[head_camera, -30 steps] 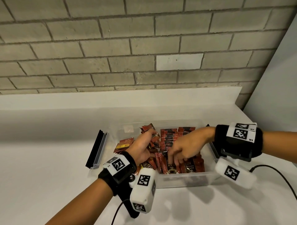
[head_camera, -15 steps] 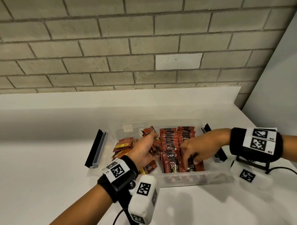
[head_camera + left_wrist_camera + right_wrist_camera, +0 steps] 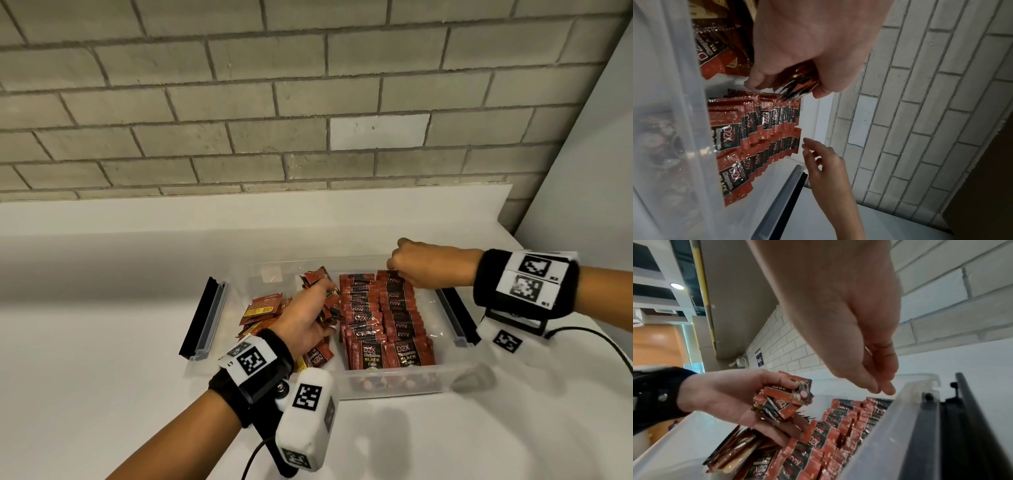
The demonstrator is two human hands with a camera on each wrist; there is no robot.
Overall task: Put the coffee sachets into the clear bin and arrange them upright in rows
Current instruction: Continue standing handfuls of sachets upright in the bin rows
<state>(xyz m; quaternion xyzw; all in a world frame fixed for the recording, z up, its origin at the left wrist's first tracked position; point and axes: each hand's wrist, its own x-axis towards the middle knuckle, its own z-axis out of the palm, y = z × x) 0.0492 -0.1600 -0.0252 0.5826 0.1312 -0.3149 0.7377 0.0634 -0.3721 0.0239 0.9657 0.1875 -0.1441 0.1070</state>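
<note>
The clear bin [image 3: 394,380] sits on the white counter. Two rows of red-and-black coffee sachets [image 3: 383,318] stand upright in its right half. My left hand [image 3: 308,315] is inside the bin's middle and grips a bundle of sachets [image 3: 320,284], fanned in its fingers [image 3: 785,400]. My right hand [image 3: 397,270] hovers above the far end of the right row [image 3: 875,402]. Its fingers hang loosely curled [image 3: 879,389] and hold nothing. Loose sachets [image 3: 262,310] lie flat in the bin's left part.
Black latch handles stick out from the bin's left side [image 3: 205,318] and right side [image 3: 457,318]. A brick wall [image 3: 308,102] rises behind the counter's raised back edge. A grey panel [image 3: 582,171] stands at the right. Cables trail from both wrist cameras.
My right hand left the near end of the rows and rose to the far end of the right row. The left hand stayed in place with its bundle.
</note>
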